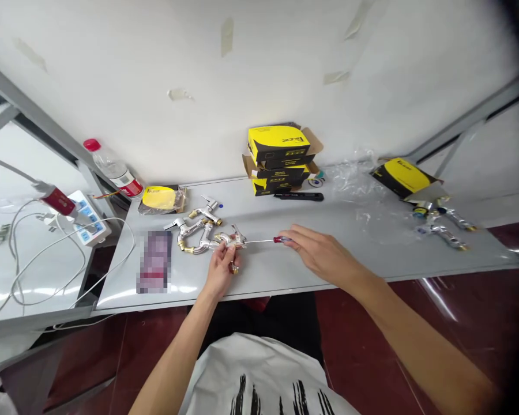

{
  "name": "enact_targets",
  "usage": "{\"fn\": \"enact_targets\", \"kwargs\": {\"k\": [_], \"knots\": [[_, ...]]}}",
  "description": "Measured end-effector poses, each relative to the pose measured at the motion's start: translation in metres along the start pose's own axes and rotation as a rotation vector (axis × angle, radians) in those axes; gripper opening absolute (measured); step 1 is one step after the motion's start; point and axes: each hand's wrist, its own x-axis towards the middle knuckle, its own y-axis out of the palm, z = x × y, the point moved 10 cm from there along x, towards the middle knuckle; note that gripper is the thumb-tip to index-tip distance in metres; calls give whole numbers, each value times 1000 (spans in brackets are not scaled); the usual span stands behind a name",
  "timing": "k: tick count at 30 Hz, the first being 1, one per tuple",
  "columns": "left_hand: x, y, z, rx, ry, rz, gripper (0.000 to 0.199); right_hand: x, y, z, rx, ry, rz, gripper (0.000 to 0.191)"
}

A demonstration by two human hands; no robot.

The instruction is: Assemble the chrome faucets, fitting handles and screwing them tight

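My left hand (221, 266) is closed around a chrome faucet (237, 237) with brass ends, above the front part of the grey table (281, 268). In my right hand (318, 248) is a screwdriver (282, 239) with a red and clear handle. Its thin shaft points left, and its tip is at the faucet's right end; whether it sits in a screw is too small to tell. Several more chrome faucets (203, 245) with brass fittings lie just left of and behind my left hand.
Yellow-black boxes (279, 143) are stacked at the wall, a black cutter (300, 196) before them. Right: an open box (404, 176), plastic wrap (354, 178), faucets (447, 230). Left: a bottle (115, 170), small box (159, 199), blurred rectangle (154, 262), power strip (89, 219) with cables.
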Motion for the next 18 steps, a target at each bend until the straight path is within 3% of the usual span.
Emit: {"fn": "enact_targets", "kwargs": {"k": [8, 18], "knots": [[-1, 0, 2, 106, 39, 23, 41, 8, -11, 12, -35, 1, 6, 34], [0, -3, 2, 59, 50, 7, 43, 2, 6, -11, 183, 172, 105, 44]]}}
